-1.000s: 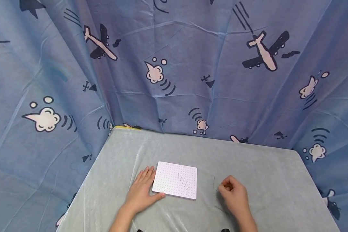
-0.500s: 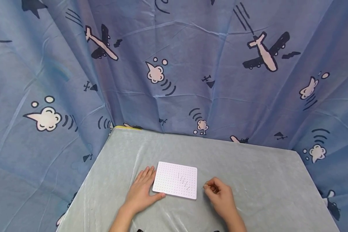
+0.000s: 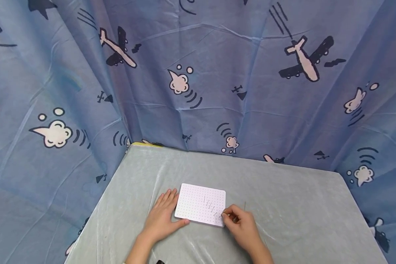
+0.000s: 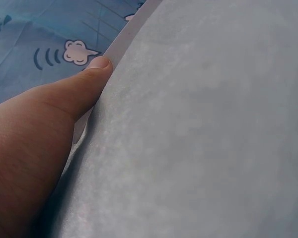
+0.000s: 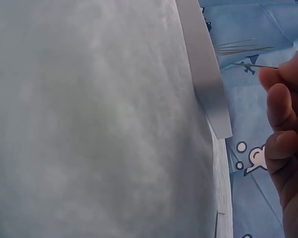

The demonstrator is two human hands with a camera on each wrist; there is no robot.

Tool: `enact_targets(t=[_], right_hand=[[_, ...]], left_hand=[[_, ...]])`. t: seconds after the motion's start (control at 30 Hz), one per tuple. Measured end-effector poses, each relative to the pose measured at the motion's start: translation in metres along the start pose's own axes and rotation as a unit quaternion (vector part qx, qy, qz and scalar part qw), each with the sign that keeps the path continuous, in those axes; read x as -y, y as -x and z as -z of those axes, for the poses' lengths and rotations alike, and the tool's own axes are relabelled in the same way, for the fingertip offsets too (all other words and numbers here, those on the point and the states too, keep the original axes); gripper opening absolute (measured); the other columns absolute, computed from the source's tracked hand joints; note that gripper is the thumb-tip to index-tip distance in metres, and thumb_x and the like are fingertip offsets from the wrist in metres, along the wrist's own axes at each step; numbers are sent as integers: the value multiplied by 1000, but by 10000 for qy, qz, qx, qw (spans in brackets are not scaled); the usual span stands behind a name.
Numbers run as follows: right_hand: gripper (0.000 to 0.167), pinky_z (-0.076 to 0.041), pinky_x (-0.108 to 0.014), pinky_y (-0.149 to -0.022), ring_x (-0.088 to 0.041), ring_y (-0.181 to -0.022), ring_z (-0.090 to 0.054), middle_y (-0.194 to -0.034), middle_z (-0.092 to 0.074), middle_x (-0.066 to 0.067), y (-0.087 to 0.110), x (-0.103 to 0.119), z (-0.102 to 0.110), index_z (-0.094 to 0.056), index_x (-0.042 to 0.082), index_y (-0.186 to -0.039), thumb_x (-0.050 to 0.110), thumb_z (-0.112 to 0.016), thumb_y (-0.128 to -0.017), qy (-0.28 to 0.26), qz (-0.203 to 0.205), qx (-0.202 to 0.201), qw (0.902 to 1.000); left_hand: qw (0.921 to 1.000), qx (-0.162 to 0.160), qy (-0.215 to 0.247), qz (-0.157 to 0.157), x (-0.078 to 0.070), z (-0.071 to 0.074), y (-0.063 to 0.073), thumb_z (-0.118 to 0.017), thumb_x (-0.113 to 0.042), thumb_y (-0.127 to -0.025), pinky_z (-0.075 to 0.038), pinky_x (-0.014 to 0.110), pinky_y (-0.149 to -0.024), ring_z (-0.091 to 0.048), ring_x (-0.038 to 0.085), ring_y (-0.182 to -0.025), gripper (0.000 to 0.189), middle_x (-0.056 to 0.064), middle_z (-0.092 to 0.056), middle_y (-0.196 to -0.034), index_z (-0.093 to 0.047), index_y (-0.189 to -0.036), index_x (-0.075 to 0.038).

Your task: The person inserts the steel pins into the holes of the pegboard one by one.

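Note:
A white board (image 3: 191, 201) with a grid of small holes lies on the table. Several thin needles (image 3: 208, 204) stand in a slanting row on its right half. My left hand (image 3: 161, 222) rests flat at the board's left side, fingers spread and straight, the thumb against its front edge (image 4: 131, 37). At the lower right corner, my right hand (image 3: 241, 225) pinches one thin needle (image 5: 253, 66) between thumb and index finger. In the right wrist view, that needle's tip points toward the standing needles (image 5: 243, 49); whether it touches the board is hidden.
A grey cloth (image 3: 300, 205) covers the table. One loose thin needle (image 3: 245, 206) lies just beyond my right hand. A blue curtain (image 3: 204, 91) printed with planes and clouds hangs behind and at both sides.
My right hand has moved left from the loose needles on the cloth to the board's lower right corner, pinching a needle. The left hand stays at the board.

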State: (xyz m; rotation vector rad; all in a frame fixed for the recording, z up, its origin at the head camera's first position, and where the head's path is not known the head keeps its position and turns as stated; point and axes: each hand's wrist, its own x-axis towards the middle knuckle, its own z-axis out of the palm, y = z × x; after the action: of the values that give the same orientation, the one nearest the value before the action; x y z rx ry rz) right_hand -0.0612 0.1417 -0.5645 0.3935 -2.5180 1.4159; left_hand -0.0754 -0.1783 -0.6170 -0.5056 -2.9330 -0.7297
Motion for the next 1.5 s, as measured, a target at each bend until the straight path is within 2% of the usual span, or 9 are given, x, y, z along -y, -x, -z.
enact_targets(t=[0.3, 0.6, 0.97, 1.3, 1.5], right_hand=[[29, -46, -19, -46, -1, -58, -52, -70, -61, 17, 0, 1, -1, -75, 20, -86, -7, -82, -85, 48, 55, 147, 9999], [34, -40, -16, -44, 3, -55, -46, -68, -56, 20, 1, -1, -4, -73, 26, -84, -7, -85, -83, 306, 233, 130, 9992], [38, -41, -20, -46, 2, -55, -46, -67, -55, 23, -1, 4, -4, -72, 29, -81, -6, -87, -83, 733, -21, 380, 9966], [42, -41, -18, -47, 3, -55, -46, -66, -54, 23, -3, 6, -5, -69, 33, -80, -6, -84, -81, 849, 102, 463, 9953], [30, -45, -20, -52, 1, -59, -50, -69, -58, 22, 0, 5, -2, -73, 26, -84, -1, -85, -86, 833, -237, 594, 9945]], left_hand=[[10000, 68, 6, 23, -3, 2, -3, -66, -84, -89, -8, 37, -138, -20, 24, -167, 113, 6, -33, -177, -43, -168, -8], [10000, 77, -3, -14, -6, 4, -5, -67, -83, -89, -10, 39, -138, -21, 26, -167, 112, 7, -34, -177, -43, -168, -8], [10000, 85, -19, 32, -6, 5, -5, -67, -84, -88, -10, 38, -138, -21, 23, -167, 112, 6, -36, -176, -43, -168, -9], [9999, 116, 72, 77, -4, 4, -4, -66, -85, -88, -9, 38, -138, -20, 23, -167, 113, 6, -35, -176, -42, -169, -9], [9999, 92, 32, 87, -1, 0, -2, -65, -86, -89, -10, 39, -138, -21, 24, -167, 113, 7, -36, -176, -43, -168, -8]])
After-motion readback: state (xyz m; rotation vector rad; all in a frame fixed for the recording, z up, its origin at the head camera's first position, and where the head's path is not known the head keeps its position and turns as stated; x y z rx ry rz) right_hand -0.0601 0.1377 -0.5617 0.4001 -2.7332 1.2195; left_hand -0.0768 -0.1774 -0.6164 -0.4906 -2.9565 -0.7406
